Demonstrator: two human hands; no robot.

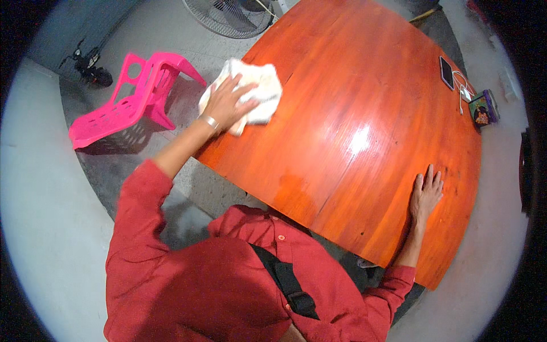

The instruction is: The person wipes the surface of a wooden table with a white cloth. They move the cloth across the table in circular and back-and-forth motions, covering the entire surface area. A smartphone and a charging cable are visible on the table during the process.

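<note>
My left hand point(227, 104) lies spread over a white cloth point(265, 85) at the table's left edge. Its fingers are apart and flat on top of the fabric, with the palm side hidden. Part of the cloth reaches past the edge of the glossy orange-brown wooden table point(342, 97). On the right side of the same tabletop rests my right hand point(426, 196), palm down, fingers stretched out, with nothing in it.
A phone point(446, 73) with a white cable point(460, 94) lies near the table's far right edge, beside a small dark colourful box point(484, 108). Left of the table stands a pink plastic chair point(122, 114). Beyond are a fan point(231, 17) and a small dark toy-like object point(89, 67).
</note>
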